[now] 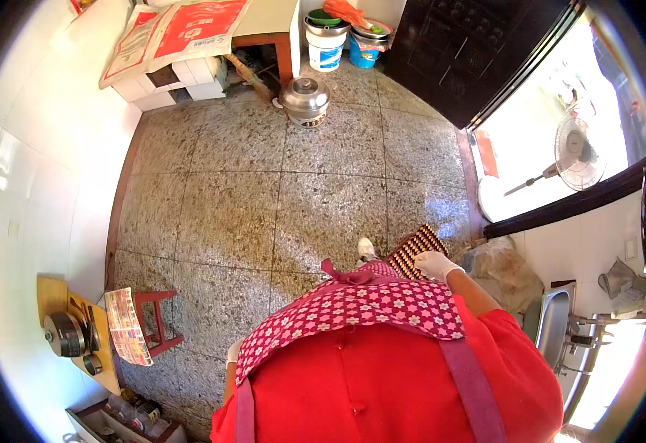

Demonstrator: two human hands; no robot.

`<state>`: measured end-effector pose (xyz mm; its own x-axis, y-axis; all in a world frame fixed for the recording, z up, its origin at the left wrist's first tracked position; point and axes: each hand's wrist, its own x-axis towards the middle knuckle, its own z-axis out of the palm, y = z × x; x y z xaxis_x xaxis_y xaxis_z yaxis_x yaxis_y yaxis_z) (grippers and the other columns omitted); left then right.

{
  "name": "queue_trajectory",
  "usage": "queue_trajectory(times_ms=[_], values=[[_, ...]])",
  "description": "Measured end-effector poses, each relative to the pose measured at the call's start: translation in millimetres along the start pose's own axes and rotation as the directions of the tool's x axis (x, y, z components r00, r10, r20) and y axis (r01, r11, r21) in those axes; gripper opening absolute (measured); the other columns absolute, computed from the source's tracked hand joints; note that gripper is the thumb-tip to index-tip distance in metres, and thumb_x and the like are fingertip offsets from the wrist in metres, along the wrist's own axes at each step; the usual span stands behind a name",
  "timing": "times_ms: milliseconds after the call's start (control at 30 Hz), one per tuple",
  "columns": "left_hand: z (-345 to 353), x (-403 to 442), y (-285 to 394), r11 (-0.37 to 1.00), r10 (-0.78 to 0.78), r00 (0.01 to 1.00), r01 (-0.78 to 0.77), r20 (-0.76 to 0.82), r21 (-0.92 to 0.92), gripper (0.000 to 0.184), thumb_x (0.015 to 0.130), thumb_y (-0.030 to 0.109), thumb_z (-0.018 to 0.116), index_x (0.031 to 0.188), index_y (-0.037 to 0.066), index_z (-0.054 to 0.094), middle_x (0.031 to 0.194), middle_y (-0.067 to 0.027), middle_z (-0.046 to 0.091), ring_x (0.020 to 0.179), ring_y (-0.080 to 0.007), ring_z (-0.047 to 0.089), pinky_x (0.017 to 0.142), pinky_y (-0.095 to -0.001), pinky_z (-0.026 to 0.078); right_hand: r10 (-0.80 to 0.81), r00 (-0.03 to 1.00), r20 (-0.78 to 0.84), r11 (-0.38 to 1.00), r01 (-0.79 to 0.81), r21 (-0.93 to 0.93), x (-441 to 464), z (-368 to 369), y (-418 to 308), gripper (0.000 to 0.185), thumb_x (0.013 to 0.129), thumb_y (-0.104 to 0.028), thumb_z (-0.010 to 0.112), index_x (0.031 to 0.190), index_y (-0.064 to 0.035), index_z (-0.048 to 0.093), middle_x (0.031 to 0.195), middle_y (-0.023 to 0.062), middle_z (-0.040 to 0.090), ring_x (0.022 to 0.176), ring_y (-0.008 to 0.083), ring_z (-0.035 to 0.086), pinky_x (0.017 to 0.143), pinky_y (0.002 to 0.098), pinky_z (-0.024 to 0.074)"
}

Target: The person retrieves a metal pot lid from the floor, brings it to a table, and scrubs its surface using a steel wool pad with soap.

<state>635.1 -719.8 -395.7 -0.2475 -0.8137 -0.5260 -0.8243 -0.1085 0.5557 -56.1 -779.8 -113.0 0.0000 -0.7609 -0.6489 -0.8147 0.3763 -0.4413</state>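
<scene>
My right hand [437, 266], in a white glove, is at the lower right, its fingers closed on the edge of a dark mat [414, 251] with a red, cream and black woven pattern. The mat hangs or lies low, near a white shoe [366, 247]. Only a small white-gloved part of my left hand [233, 350] shows at the left side of the apron [352, 299]; its fingers are hidden.
A lidded metal pot [305, 100] stands on the tiled floor [239, 207] ahead. Buckets [325, 50], an open dark door [463, 52] and a fan [578, 151] lie beyond. Left are a red stool [162, 343] and wooden table [52, 294]; right, a sink [554, 325].
</scene>
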Motion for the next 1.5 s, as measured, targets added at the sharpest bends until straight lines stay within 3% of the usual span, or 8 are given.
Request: queue_trajectory(times_ms=[333,467,667,800,1100,1233,1333,1500], values=[[-142,200,162,0.985,-0.048,0.982,0.077,0.184,-0.155,0.020,0.092,0.027,0.045,0.076,0.020,0.054,0.073,-0.0037,0.056,0.072,-0.0230,0.054,0.063,-0.0350,0.043,0.187,0.967,0.172,0.969,-0.210,0.128,121,-59,109,0.036,0.082,-0.028,0.061,0.109,-0.0040,0.065,0.098,0.0148,0.068,0.086,0.0279,0.066,0.071,0.0400,0.0547],[-189,233,318,0.030,-0.475,0.850,0.274,0.227,-0.961,0.016,0.095,0.025,0.047,0.081,0.018,0.048,0.070,0.0005,0.045,0.062,-0.0182,0.048,0.057,-0.0318,0.042,0.239,0.879,0.413,0.810,0.053,-0.583,172,-138,120,0.026,0.080,-0.022,0.061,0.097,-0.0048,0.071,0.096,0.0162,0.071,0.088,0.0323,0.069,0.073,0.0414,0.0559],[-226,306,327,0.414,-0.349,0.932,0.246,0.096,-0.877,0.010,0.091,0.018,0.061,0.099,0.011,0.059,0.086,-0.0016,0.061,0.073,-0.0172,0.060,0.057,-0.0302,0.049,-0.275,0.955,0.111,0.579,0.256,-0.774,359,-266,147,0.013,0.080,-0.018,0.062,0.076,-0.0073,0.068,0.070,0.0103,0.066,0.070,0.0258,0.068,0.060,0.0375,0.0538],[-247,340,301,0.263,-0.495,0.857,0.304,0.143,-0.916,0.014,0.091,0.017,0.058,0.101,0.008,0.059,0.090,-0.0052,0.062,0.078,-0.0216,0.064,0.061,-0.0309,0.053,0.250,0.966,-0.069,0.876,-0.195,0.441,432,-379,0,0.022,0.087,-0.023,0.057,0.071,-0.0082,0.055,0.064,-0.0031,0.051,0.057,0.0108,0.048,0.049,0.0286,0.0381],[-295,525,327,-0.101,-0.702,0.594,0.463,0.392,-0.881,0.012,0.091,0.022,0.054,0.084,0.013,0.052,0.071,0.0012,0.051,0.060,-0.0135,0.052,0.047,-0.0264,0.037,-0.062,0.997,0.037,0.984,0.067,-0.162,599,-470,-60,0.042,0.087,-0.019,0.059,0.126,-0.0035,0.060,0.106,0.0121,0.070,0.097,0.0183,0.064,0.085,0.0308,0.0497],[-348,630,392,0.097,-0.584,0.782,0.332,0.216,-0.938,0.015,0.089,0.010,0.054,0.075,0.013,0.048,0.065,-0.0012,0.047,0.059,-0.0163,0.051,0.047,-0.0317,0.036,0.032,0.968,0.248,0.953,0.045,-0.299,620,-504,-104,0.048,0.080,-0.026,0.060,0.125,-0.0085,0.063,0.117,0.0180,0.066,0.109,0.0336,0.062,0.096,0.0382,0.0469],[-345,716,339,0.854,-0.177,0.977,0.094,-0.116,-0.511,0.007,0.084,0.006,0.056,0.080,0.007,0.050,0.078,-0.0094,0.057,0.073,-0.0282,0.059,0.060,-0.0409,0.047,0.176,0.911,0.374,0.906,-0.001,-0.423,665,-529,-122,0.049,0.081,-0.028,0.061,0.127,-0.0089,0.062,0.118,0.0191,0.065,0.111,0.0338,0.061,0.096,0.0383,0.0463],[-398,816,447,0.576,-0.497,0.867,0.357,0.031,-0.735,0.048,0.090,0.018,0.061,0.134,0.005,0.051,0.140,-0.0136,0.051,0.127,-0.0272,0.049,0.103,-0.0350,0.040,0.081,0.918,0.388,0.917,0.084,-0.389,814,-530,-62,0.049,0.086,-0.027,0.061,0.130,-0.0052,0.058,0.123,0.0180,0.063,0.116,0.0290,0.059,0.098,0.0353,0.0445]])
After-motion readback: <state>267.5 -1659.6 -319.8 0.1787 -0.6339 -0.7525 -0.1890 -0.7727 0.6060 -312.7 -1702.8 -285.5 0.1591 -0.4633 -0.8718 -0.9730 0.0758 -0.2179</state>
